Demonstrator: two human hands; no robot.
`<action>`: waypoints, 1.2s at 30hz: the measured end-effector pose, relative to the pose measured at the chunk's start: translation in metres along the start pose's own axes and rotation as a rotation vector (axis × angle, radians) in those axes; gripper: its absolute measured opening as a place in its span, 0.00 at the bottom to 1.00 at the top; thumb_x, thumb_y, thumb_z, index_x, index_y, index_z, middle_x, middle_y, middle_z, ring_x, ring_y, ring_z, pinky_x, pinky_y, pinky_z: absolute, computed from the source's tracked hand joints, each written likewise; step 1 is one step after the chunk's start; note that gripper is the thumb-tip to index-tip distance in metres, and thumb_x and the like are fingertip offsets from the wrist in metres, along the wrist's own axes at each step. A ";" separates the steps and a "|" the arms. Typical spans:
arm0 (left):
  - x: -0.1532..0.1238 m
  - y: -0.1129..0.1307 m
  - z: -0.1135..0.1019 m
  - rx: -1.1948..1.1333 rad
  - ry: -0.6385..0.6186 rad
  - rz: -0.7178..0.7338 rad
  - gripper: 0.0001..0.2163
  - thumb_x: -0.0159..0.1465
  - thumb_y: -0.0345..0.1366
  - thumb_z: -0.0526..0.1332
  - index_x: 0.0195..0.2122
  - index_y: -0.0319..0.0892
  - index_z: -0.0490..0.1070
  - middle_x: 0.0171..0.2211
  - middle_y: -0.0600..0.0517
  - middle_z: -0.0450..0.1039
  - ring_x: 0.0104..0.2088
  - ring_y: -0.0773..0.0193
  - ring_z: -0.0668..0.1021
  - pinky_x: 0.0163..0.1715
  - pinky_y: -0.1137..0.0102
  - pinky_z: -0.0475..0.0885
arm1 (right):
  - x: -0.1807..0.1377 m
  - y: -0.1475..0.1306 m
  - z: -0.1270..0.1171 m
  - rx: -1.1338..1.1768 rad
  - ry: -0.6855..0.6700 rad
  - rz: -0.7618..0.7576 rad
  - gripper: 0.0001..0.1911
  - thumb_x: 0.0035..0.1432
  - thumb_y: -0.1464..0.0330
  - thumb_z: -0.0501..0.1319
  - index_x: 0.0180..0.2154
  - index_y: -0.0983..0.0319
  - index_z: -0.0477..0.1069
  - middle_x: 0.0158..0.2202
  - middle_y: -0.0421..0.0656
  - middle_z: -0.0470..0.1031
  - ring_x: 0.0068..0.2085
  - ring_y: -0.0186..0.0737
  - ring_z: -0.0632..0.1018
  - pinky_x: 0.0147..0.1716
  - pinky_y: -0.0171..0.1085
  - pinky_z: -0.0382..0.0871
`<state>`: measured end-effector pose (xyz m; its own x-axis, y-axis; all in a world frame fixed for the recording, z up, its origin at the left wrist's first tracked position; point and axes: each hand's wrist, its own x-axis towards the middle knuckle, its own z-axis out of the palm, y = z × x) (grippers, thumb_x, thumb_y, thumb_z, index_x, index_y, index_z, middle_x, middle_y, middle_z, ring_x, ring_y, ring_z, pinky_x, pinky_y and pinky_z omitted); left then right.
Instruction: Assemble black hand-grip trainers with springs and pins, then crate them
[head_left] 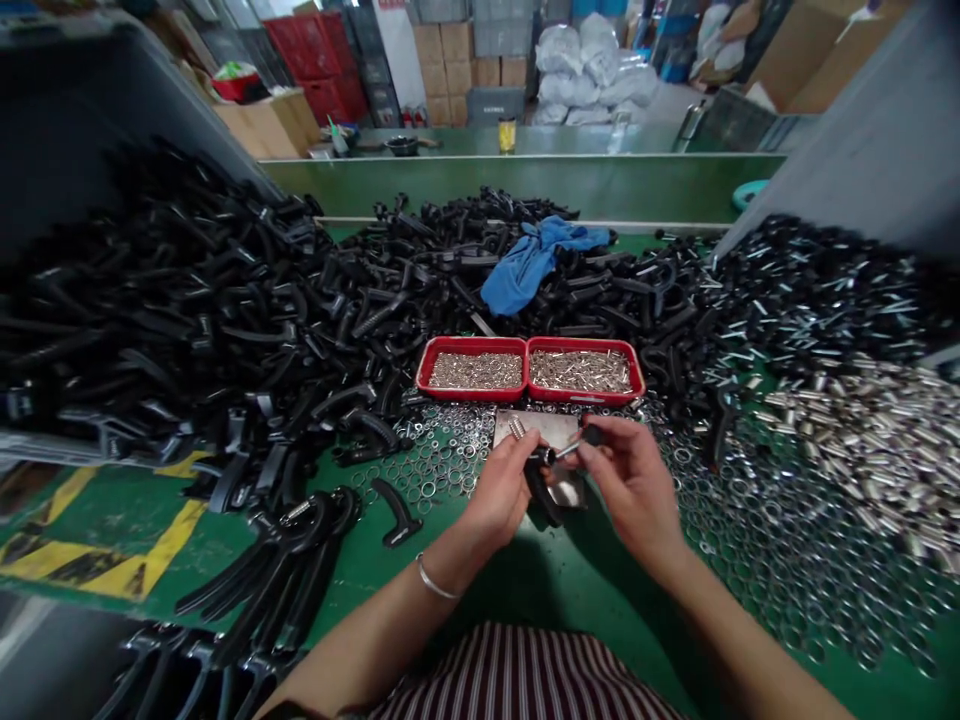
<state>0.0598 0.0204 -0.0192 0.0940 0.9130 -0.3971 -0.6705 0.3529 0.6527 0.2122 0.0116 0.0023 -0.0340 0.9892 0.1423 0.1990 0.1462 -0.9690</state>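
Observation:
Below the red trays, my left hand [501, 488] is closed around a curved black plastic handle [541, 490]. A small ribbed metal piece, which looks like a spring [517, 428], sticks up by the left thumb. My right hand [634, 485] pinches a black-headed metal pin [592, 436], its shank pointing left at the end of the handle. Whether the pin's tip touches the handle or enters it, I cannot tell. Under both hands lies a small metal plate [562, 424], partly covered by them.
Two red trays [471, 396] of small metal parts stand ahead. Black handles [247, 290] heap up at left and behind, under a blue cloth [525, 265]. Metal rings [772, 560], silver sleeves [870, 430] and black-headed pins [825, 290] spread at right. A loose handle [396, 512] lies left.

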 end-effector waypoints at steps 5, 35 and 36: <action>-0.008 0.004 -0.005 0.003 0.054 0.043 0.15 0.58 0.44 0.69 0.34 0.39 0.67 0.28 0.54 0.71 0.28 0.70 0.74 0.29 0.74 0.69 | -0.009 0.011 0.032 -0.324 0.002 -0.202 0.11 0.65 0.64 0.58 0.49 0.56 0.67 0.46 0.49 0.74 0.47 0.49 0.76 0.48 0.49 0.71; 0.000 0.036 -0.035 1.169 -0.167 0.568 0.11 0.69 0.44 0.56 0.35 0.43 0.70 0.32 0.50 0.71 0.35 0.61 0.72 0.40 0.66 0.67 | 0.012 0.011 0.020 -0.153 -0.697 0.309 0.34 0.66 0.43 0.37 0.32 0.61 0.67 0.22 0.42 0.72 0.19 0.35 0.68 0.19 0.35 0.62; 0.001 0.034 -0.036 1.139 -0.113 0.526 0.12 0.70 0.45 0.54 0.36 0.42 0.69 0.32 0.51 0.71 0.33 0.61 0.72 0.38 0.66 0.67 | 0.013 0.013 0.020 -0.300 -0.589 0.149 0.31 0.65 0.43 0.43 0.35 0.61 0.69 0.28 0.46 0.75 0.25 0.38 0.73 0.24 0.36 0.65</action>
<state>0.0104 0.0259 -0.0203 0.1088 0.9890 0.1001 0.3625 -0.1332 0.9224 0.1951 0.0264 -0.0121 -0.4962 0.8438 -0.2044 0.5030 0.0875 -0.8599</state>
